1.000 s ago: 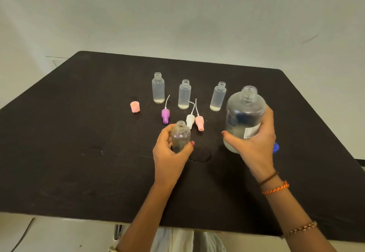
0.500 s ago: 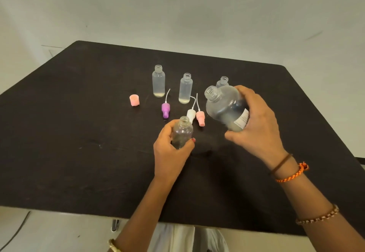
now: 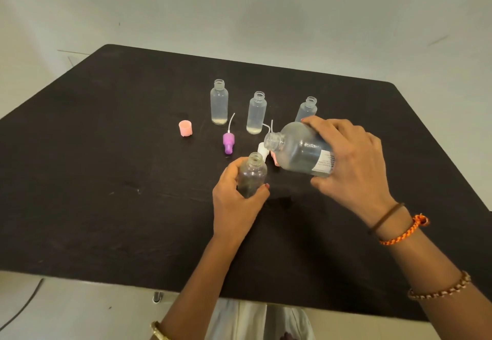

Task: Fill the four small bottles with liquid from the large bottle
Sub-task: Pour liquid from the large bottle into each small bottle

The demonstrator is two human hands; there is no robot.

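Note:
My left hand (image 3: pixel 235 203) grips a small clear bottle (image 3: pixel 252 173) standing uncapped near the middle of the black table (image 3: pixel 106 179). My right hand (image 3: pixel 351 163) holds the large clear bottle (image 3: pixel 300 153) tipped almost on its side, its open mouth just above and right of the small bottle's neck. No stream of liquid is visible. Three more small uncapped bottles stand behind: one at the left (image 3: pixel 219 102), one in the middle (image 3: pixel 257 112), and one at the right (image 3: pixel 306 109) partly hidden by my fingers.
Loose caps lie between the rows: a pink cap (image 3: pixel 185 128), a purple nozzle cap (image 3: pixel 228 143) with a thin tube, and a white nozzle cap (image 3: pixel 262 150) partly hidden by the large bottle. The table's near edge runs close below my forearms.
My right hand has lifted the large bottle from upright and tipped it leftward, bringing its mouth down close to the small bottle held by my left hand.

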